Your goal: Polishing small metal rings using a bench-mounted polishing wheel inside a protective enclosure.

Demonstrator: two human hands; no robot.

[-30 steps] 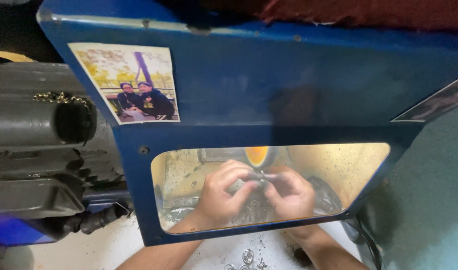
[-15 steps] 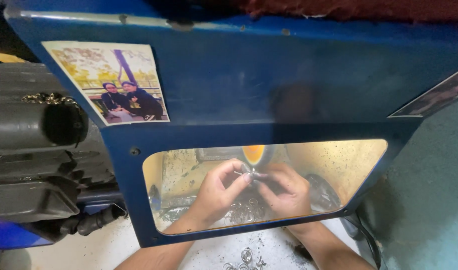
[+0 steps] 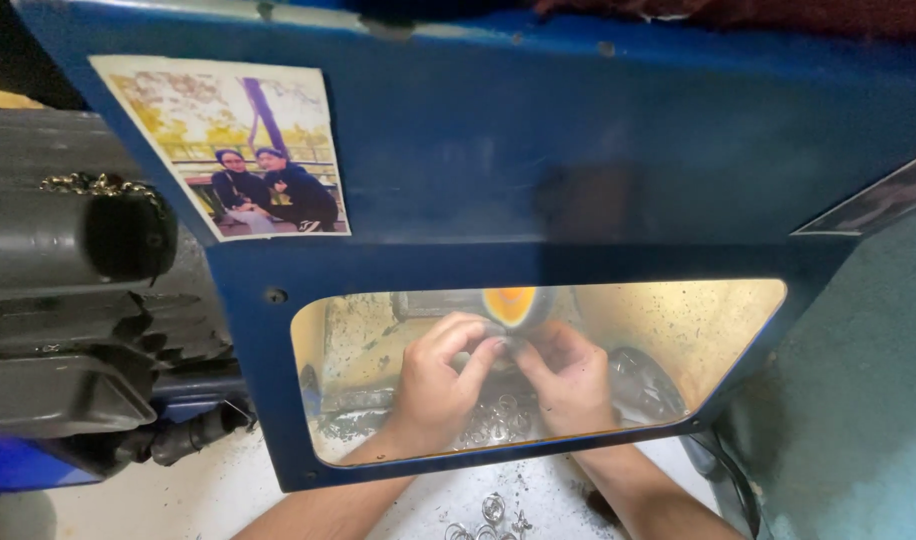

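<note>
Blue-painted sheet metal fills most of the view: a guard panel (image 3: 578,150) with a rectangular window (image 3: 678,340) cut low in it, through which both hands show in warm yellow light. The left hand (image 3: 438,385) and the right hand (image 3: 573,385) meet at the middle of the window, fingers curled inward and fingertips nearly touching each other. Between them they pinch a small silvery metal piece (image 3: 503,345), probably a ring, though it is too small and too covered by the fingers to be sure. It sits just below an orange polishing wheel (image 3: 510,303) at the top of the window, close to it; whether the two touch cannot be told.

Under the hands, inside the housing, lies a pile of small silver rings (image 3: 498,420). A few more rings (image 3: 488,510) lie outside on the pale work surface (image 3: 178,490), between the two bare forearms that reach in below the panel's lower edge.

A printed photograph (image 3: 233,145) of two seated people is stuck to the upper left of the panel. Left of the panel stands a grey electric motor (image 3: 68,290) with a ribbed casing, and a thin metal chain (image 3: 93,183) is draped over its top. A dark cable (image 3: 723,480) runs down at the lower right.
</note>
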